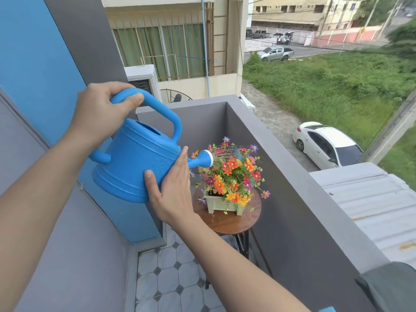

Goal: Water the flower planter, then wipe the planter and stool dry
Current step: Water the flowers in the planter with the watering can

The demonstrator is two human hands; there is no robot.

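Note:
A blue watering can point(132, 161) is tilted to the right, and thin streams of water leave its white rose head point(208, 158) onto orange, red and purple flowers point(234, 174). The flowers fill a small pale green planter point(217, 204) that stands on a round brown wooden stool point(227, 222). My left hand point(101, 113) grips the can's top handle. My right hand point(173, 188) lies flat against the can's side near the spout base, fingers together.
The stool stands in the corner of a narrow balcony with a grey parapet wall point(292, 176) on the right and a blue wall point(33, 64) on the left. Tiled floor point(171, 278) lies below. A grey cloth point(391, 287) hangs on the parapet at bottom right.

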